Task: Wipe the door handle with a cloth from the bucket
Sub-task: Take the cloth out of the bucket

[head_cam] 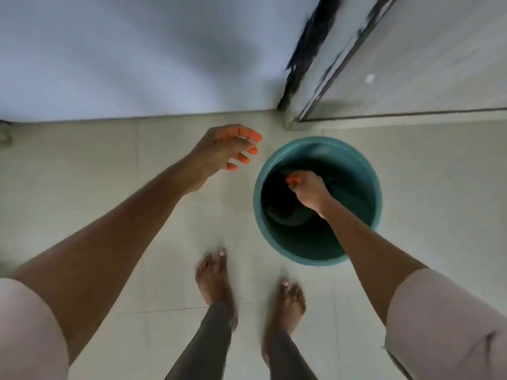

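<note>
Bucket (318, 256) on pale tiled floor (82, 165)

left hand (223, 152): raised, fingers spread | right hand (308, 190): lowered, fingers curled

my hands: 2 – left hand (219, 152), right hand (307, 189) | my bare feet: 2 – left foot (214, 278), right foot (290, 300) | bucket (365, 171): 1, far right | dark cloth (279, 198) in bucket: 1 | sleeves: 2

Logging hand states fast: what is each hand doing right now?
Left hand: open, empty, hovering above the pale tiled floor.
Right hand: inside the round teal plastic bucket, fingers closed on a dark cloth.
</note>
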